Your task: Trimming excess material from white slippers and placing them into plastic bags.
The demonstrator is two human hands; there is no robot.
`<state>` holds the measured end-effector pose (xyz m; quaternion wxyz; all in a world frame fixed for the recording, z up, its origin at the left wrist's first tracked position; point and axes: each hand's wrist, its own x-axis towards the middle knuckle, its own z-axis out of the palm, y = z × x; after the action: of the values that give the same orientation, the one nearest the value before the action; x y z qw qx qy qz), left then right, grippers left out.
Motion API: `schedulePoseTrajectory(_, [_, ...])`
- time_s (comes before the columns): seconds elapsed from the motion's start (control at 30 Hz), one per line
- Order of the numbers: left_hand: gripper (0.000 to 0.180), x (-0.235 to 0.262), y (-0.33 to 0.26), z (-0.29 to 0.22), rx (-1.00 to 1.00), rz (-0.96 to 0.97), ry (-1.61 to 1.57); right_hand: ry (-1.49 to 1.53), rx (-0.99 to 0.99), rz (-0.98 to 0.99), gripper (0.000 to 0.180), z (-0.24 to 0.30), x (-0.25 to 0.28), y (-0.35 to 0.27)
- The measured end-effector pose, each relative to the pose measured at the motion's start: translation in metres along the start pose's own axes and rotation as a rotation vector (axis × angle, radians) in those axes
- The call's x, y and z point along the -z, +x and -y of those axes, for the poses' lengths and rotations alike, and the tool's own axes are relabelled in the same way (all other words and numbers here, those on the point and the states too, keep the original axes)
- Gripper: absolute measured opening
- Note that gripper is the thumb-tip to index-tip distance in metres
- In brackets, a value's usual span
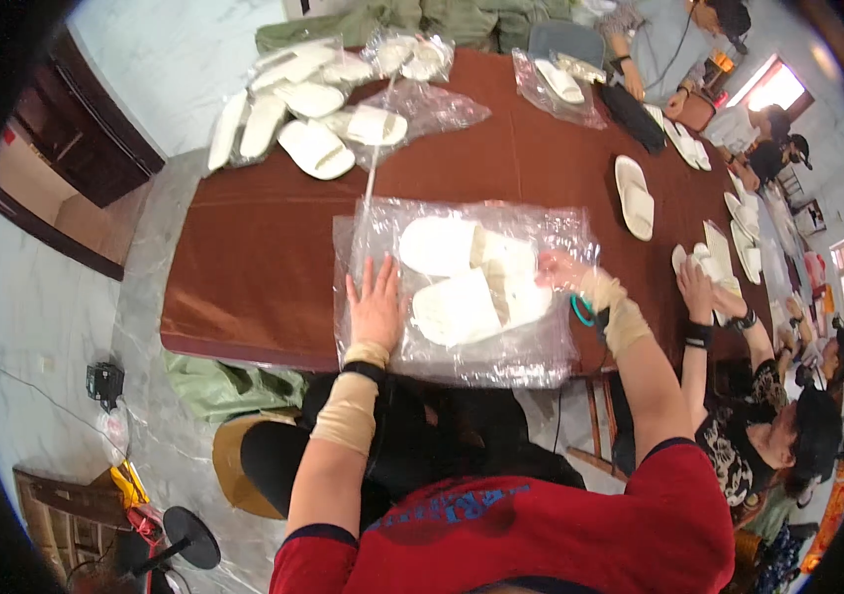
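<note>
A pair of white slippers (455, 309) lies side by side on a clear plastic bag (373, 348) at the near edge of the table. My left hand (375, 305) rests flat on the left part of the bag, its fingers stretched out and apart, holding nothing. At the right end of the slippers is my right hand (567, 271), its fingertips close to the upper slipper and the plastic. Those fingers are blurred, so their grip is unclear. Tan wraps cover both my wrists. A teal ring-shaped handle (582, 311) shows beside my right wrist.
The brown-covered table (254, 262) carries a pile of white slippers (311, 99) at the far left, some in clear plastic. A single slipper (635, 198) lies to the right. A co-worker's hands (699, 292) handle slippers at the right edge; other people sit beyond.
</note>
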<state>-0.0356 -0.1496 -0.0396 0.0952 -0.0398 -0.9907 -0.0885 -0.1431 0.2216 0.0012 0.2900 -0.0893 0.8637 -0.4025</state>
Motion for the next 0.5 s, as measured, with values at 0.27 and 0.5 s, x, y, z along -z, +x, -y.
schedulePoseTrajectory(0.27, [0.053, 0.001, -0.008, 0.006, -0.037, 0.006, -0.008, -0.226, 0.089, -0.287, 0.079, -0.015, -0.041, 0.031])
schedulePoseTrajectory(0.5, [0.052, -0.008, -0.01, 0.013, -0.028, -0.094, -0.065, 0.427, 0.016, -0.054, 0.067, 0.027, -0.043, 0.008])
